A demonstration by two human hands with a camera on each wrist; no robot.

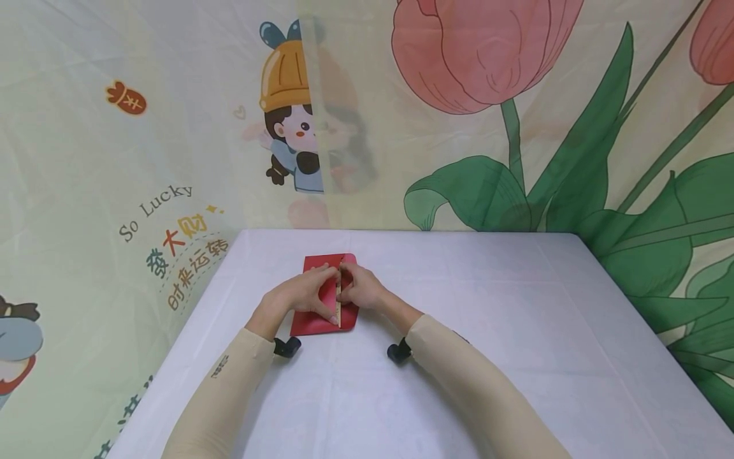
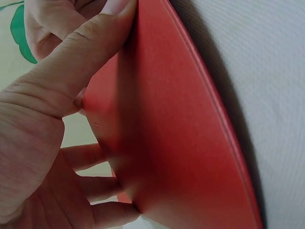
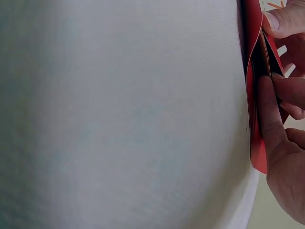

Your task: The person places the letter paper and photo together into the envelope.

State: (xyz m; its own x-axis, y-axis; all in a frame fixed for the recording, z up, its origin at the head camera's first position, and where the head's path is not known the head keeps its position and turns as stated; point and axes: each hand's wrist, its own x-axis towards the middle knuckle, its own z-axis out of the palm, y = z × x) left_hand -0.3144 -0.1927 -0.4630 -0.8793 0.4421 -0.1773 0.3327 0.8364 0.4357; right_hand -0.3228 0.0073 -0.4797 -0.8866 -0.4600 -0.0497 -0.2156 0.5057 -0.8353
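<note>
A red paper envelope (image 1: pixel 312 324) lies towards the far left of the white table, its flap side at the right. My left hand (image 1: pixel 309 290) grips it along the opening, the thumb on the near part and the fingers farther back; the left wrist view shows the red panel (image 2: pixel 186 124) bowed. A thin pale sheet (image 1: pixel 338 317) shows as a narrow strip at the mouth. At that mouth my right hand (image 1: pixel 364 288) has its thumb inside and its fingers against the thin layer, pinching it. How far the sheet reaches inside is hidden.
The white tablecloth (image 1: pixel 493 331) stretches around the envelope. Behind the table hangs a printed curtain (image 1: pixel 367 210) with tulips and a cartoon figure. Black wrist mounts (image 1: pixel 399 351) stick out below both forearms, close above the cloth.
</note>
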